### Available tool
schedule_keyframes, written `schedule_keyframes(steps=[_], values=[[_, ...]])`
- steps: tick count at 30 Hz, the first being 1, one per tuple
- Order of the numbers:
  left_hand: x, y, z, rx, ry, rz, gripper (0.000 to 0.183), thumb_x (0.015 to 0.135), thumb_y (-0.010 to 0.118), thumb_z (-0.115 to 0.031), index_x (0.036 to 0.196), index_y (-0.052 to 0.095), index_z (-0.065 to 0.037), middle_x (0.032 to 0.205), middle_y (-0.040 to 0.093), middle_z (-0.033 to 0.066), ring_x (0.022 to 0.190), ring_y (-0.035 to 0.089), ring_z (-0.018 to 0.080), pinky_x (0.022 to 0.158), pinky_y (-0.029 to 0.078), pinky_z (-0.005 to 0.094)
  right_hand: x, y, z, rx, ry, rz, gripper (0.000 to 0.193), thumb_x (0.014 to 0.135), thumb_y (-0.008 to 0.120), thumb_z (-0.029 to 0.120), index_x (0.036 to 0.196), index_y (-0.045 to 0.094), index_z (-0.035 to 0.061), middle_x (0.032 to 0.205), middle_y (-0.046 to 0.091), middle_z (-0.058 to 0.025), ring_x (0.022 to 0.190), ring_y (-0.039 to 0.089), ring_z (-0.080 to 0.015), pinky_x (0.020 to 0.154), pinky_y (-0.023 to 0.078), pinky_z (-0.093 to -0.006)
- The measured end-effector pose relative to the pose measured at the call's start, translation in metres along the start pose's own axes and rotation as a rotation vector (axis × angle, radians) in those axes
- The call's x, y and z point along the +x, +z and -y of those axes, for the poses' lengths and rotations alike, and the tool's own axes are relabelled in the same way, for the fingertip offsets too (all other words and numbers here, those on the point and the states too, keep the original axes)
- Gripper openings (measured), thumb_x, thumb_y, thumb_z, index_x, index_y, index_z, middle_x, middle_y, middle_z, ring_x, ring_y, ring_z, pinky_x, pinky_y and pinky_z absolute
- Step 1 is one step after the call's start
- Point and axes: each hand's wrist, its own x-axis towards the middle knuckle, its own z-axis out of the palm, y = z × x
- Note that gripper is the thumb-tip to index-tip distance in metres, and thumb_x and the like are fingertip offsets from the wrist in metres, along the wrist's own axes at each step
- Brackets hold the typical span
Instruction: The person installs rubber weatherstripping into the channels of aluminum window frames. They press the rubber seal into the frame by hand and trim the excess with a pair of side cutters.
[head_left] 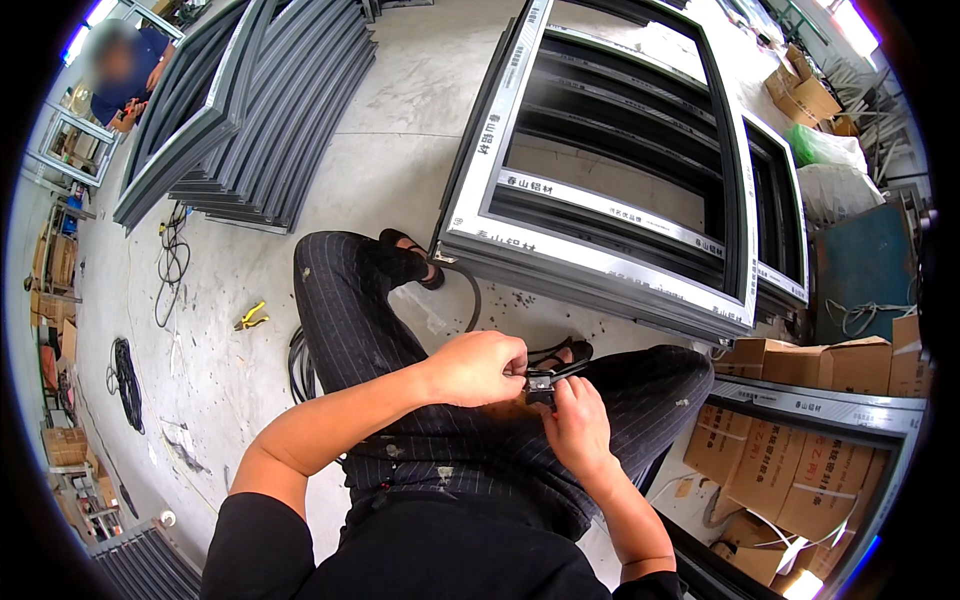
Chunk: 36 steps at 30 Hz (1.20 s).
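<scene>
Above my lap I hold a small black-and-silver part (540, 386) between my two hands. It looks like metal, but its exact kind is too small to tell. My left hand (476, 368) is closed in a pinch at its left end, with the fingertips partly hidden. From the other side my right hand (579, 418) grips it with thumb and fingers. A thin black strip (571, 368) shows beside the right fingers. Just ahead of my knees lies a stack of dark window frames (610, 268) with white printed film on their faces.
Grey frames (290, 130) lean in a row at the far left, near another person (125, 75). Yellow pliers (252, 317) and a black cord coil (124, 385) lie on the floor. Cardboard boxes (765, 465) stand at right behind a frame (810, 401).
</scene>
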Motion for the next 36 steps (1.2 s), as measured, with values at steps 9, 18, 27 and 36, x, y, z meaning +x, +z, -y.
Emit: schedule_keyframes(steps=[9,18,27,36], values=[[0.0,0.014,-0.011,0.13,0.081,-0.02,0.019,0.08,0.064,-0.021,0.086,0.062,-0.003,0.086,0.065,0.0135,0.084,0.063,0.0329,0.073,0.049,0.0418,-0.016,-0.022,0.004,-0.248,0.178,0.134,0.023,0.072,0.071,0.01,0.084,0.053,0.0037,0.076,0.058,-0.0145,0.074,0.06,-0.034,0.067,0.049,-0.0439],[-0.009,-0.016,-0.034,-0.147,0.327,-0.351,0.014,0.085,0.066,-0.012,0.092,0.06,-0.001,0.085,0.061,0.0115,0.079,0.062,0.026,0.072,0.05,0.0343,-0.095,-0.041,0.018,-0.363,0.35,0.48,0.048,0.067,0.08,0.039,0.092,0.059,0.0036,0.089,0.061,-0.0097,0.093,0.059,-0.0297,0.079,0.046,-0.0404],[0.03,0.031,-0.067,-0.246,0.494,-0.688,0.015,0.081,0.069,-0.005,0.093,0.061,-0.003,0.083,0.058,0.009,0.071,0.062,0.0201,0.064,0.049,0.0301,-0.052,-0.045,0.009,0.219,0.395,-0.004,0.061,0.072,0.079,0.01,0.127,0.053,0.0035,0.085,0.062,-0.0079,0.07,0.062,-0.0208,0.063,0.049,-0.0312],[0.023,0.033,0.006,-0.633,0.029,-0.721,0.022,0.09,0.067,-0.023,0.095,0.061,-0.003,0.089,0.062,0.007,0.08,0.064,0.0161,0.072,0.052,0.0297,0.047,0.016,-0.04,0.982,0.39,-0.359,0.016,0.088,0.065,0.002,0.103,0.066,-0.0002,0.083,0.061,-0.0009,0.07,0.055,-0.0081,0.064,0.045,-0.0216]])
